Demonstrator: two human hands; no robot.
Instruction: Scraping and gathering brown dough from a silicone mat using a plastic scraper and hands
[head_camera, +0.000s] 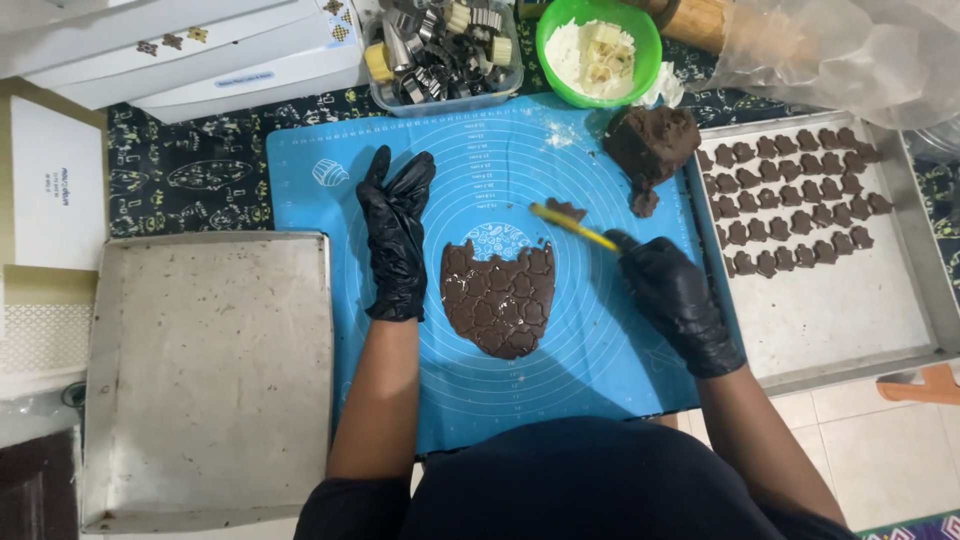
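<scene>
We work chocolate dough on a blue silicone baking mat (330, 215).

Rolled-out brown dough sheet (497, 298), stamped with cookie outlines, lies mid-mat between our hands. Our black-gloved left hand (396, 235) rests flat, fingers spread, just beside it. Our gloved right hand (676, 297) grips a thin yellow spatula (572, 225) carrying a small dough cutout (566, 209).

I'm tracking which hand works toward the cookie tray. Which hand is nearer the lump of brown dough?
The right hand, below the lump of brown dough, is nearer. The left hand lies flat across the mat, farther off.
</scene>
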